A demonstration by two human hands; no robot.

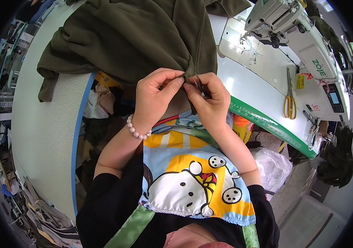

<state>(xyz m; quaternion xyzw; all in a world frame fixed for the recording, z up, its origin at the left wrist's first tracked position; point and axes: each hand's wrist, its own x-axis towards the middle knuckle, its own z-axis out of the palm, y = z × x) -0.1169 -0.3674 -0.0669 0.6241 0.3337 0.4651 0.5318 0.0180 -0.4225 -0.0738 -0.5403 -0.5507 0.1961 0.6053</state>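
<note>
Left hand [155, 97]: raised at the near edge of the bench [44, 124], thumb and forefinger pressed together on a fold of the dark olive garment [135, 33]. A bracelet [137, 129] of pale pink beads sits on the wrist.

Right hand [209, 99]: just beside the left, fingertips nearly touching it; fingers [195, 89] curled and pinching the same gathered point of cloth. A small dark, thin thing shows between these fingers; what it is cannot be told.

Dark olive garment: heaped on the bench top ahead of the person, spilling over the near edge down to both hands, one sleeve or flap hanging off the left side.

Bench: white top, blue edge on the left section, green measuring strip along the front edge on the right section.

Sewing machine [292, 29]: white, industrial, standing on the right part of the bench, well apart from the hands.

Scissors [289, 101]: yellow handles, lying flat on the bench in front of the machine, blades pointing away from the person.

Apron [197, 177]: light blue and yellow with a cartoon dog, worn over a black top, green straps at the shoulders.

White plastic bag [273, 165]: below the bench, near the right elbow.

Cloth scraps [98, 103]: piled below the bench edge, left of the left forearm.
</note>
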